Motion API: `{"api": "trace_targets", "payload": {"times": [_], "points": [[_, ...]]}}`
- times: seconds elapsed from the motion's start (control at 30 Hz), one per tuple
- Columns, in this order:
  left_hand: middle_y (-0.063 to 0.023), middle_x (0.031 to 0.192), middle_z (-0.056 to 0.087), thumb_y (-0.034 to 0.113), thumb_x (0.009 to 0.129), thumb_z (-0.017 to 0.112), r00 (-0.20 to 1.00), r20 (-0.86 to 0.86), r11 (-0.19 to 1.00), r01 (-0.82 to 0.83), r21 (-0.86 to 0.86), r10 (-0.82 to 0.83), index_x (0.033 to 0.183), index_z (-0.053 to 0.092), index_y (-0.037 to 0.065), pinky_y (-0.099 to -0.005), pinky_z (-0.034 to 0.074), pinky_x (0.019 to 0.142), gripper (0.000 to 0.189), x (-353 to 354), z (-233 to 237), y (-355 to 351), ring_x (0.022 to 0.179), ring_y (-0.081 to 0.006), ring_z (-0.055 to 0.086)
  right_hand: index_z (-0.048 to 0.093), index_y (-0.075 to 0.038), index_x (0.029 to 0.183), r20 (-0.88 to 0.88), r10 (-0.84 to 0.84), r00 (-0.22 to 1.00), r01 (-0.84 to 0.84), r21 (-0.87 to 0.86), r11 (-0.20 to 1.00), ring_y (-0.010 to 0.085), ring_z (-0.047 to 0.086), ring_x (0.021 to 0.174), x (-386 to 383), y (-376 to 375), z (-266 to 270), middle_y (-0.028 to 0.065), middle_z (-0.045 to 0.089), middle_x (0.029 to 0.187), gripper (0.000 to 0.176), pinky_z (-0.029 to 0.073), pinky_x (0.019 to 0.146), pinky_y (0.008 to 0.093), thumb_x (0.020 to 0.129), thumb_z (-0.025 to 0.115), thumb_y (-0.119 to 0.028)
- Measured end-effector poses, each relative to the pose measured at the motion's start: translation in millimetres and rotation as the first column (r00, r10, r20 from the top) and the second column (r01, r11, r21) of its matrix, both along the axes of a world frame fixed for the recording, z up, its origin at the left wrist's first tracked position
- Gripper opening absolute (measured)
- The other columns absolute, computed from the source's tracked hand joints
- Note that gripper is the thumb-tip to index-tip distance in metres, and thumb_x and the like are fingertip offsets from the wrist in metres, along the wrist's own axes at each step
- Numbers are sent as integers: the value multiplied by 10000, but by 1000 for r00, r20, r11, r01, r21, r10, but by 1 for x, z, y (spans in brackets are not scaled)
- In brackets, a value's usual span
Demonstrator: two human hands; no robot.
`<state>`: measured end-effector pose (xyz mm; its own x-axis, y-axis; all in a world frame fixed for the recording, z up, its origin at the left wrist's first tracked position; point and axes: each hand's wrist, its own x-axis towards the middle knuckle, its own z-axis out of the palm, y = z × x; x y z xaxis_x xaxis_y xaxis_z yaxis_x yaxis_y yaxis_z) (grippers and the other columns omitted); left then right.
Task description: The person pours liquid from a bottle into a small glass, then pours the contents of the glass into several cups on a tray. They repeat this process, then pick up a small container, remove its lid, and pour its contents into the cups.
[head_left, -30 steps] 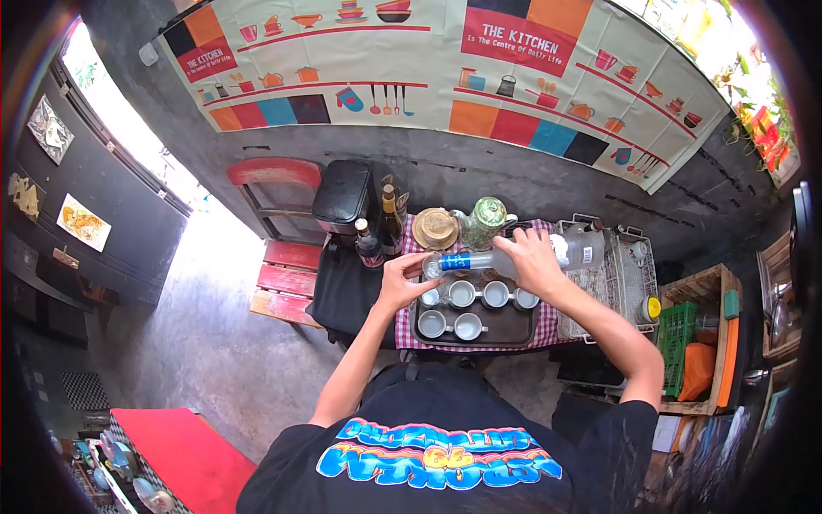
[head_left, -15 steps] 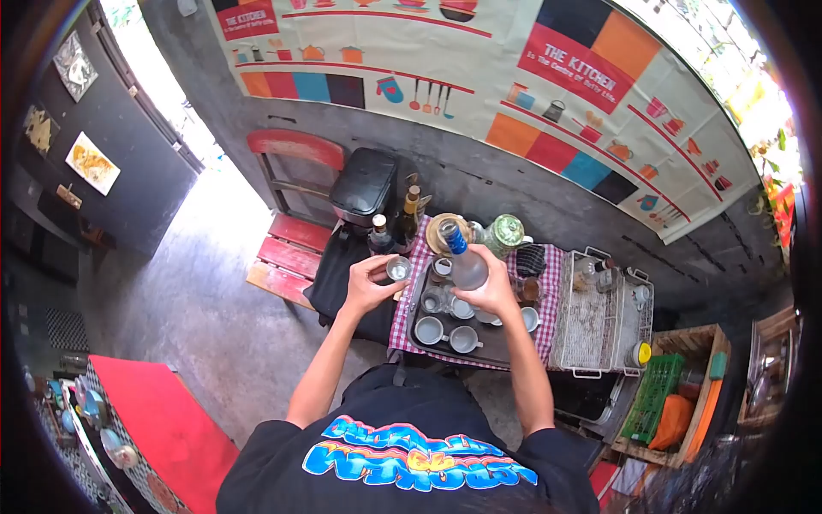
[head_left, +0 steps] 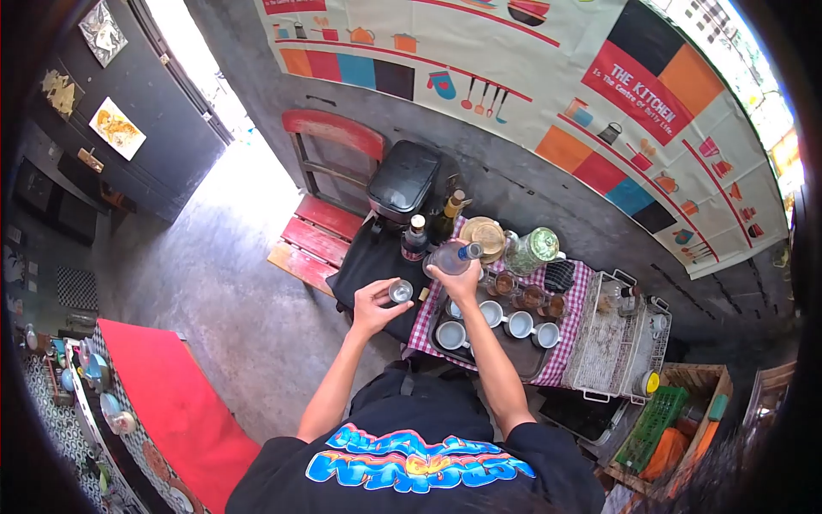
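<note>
Between the fingers of my left hand (head_left: pixel 372 307) is a small clear glass (head_left: pixel 400 291), held over the black surface. My right hand (head_left: pixel 458 281) grips a clear bottle (head_left: pixel 447 257) with a blue neck, tilted so that its neck points right. Below and right of that hand, white cups (head_left: pixel 519 324) stand on a dark tray (head_left: pixel 535 363) over a checkered cloth (head_left: pixel 573 324). Glasses with brown contents (head_left: pixel 531 297) are behind the cups. Just beyond the bottle stand a dark bottle with a white cap (head_left: pixel 414 240) and a green bottle (head_left: pixel 446 218).
A black bin-like appliance (head_left: pixel 404 178) stands behind the bottles, beside a red chair (head_left: pixel 321 242). Farther right are a green patterned jar (head_left: pixel 537 248), a wire rack (head_left: pixel 591 351) and a wooden crate (head_left: pixel 676 377). A red-topped table (head_left: pixel 167 403) is at left.
The bottle in my right hand has gone from nearly upright to tilted, its neck now pointing right, and has moved left relative to the tray. The camera view has shifted.
</note>
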<state>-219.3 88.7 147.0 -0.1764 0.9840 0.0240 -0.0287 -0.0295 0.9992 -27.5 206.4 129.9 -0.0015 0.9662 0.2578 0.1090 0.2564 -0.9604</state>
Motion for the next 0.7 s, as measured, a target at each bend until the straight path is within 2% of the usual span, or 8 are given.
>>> {"api": "trace_targets", "payload": {"times": [0.13, 0.23, 0.33, 0.43, 0.7], "points": [[-110, 1107, 715, 15, 721, 888, 1000, 16, 1000, -18, -23, 18, 1188, 665, -83, -302, 591, 925, 527, -1, -6, -3, 1024, -151, 695, 594, -31, 1196, 80, -22, 997, 23, -17, 1000, 192, 642, 1037, -7, 5, -18, 73, 656, 1116, 725, 511, 933, 344, 574, 957, -119], [-102, 1113, 711, 10, 723, 884, 1000, 19, 1000, -24, -12, 24, 1182, 669, -83, -301, 589, 927, 516, -3, -6, -1, 1029, -155, 696, 596, -35, 1199, 61, -68, 996, 73, -70, 995, 222, 638, 1041, -10, 8, -33, 85, 643, 1113, 742, 502, 942, 366, 559, 961, -128], [-100, 1115, 709, 13, 723, 885, 999, 23, 1000, -31, -2, 31, 1180, 672, -83, -300, 588, 929, 514, -2, -6, 1, 1032, -157, 696, 598, -39, 1200, 179, -146, 973, 145, 16, 989, 261, 621, 1061, -11, 10, -47, 100, 620, 1122, 759, 485, 963, 394, 545, 969, -142], [-103, 1113, 709, 21, 722, 888, 999, 16, 1000, -31, 5, 31, 1181, 675, -79, -301, 587, 933, 516, -1, -7, 5, 1032, -158, 698, 598, -36, 1200, 159, -149, 976, 145, 35, 989, 296, 596, 1098, -14, 12, -54, 116, 599, 1144, 775, 468, 985, 413, 539, 980, -169], [-90, 1138, 690, 0, 721, 882, 1000, -11, 1000, -17, 4, 17, 1184, 670, -78, -292, 579, 942, 516, 5, -4, 9, 1039, -148, 685, 533, -6, 1257, 285, -131, 950, 130, 20, 991, 330, 578, 1123, -16, 24, -58, 151, 570, 1188, 865, 454, 993, 431, 556, 981, -242]]}}
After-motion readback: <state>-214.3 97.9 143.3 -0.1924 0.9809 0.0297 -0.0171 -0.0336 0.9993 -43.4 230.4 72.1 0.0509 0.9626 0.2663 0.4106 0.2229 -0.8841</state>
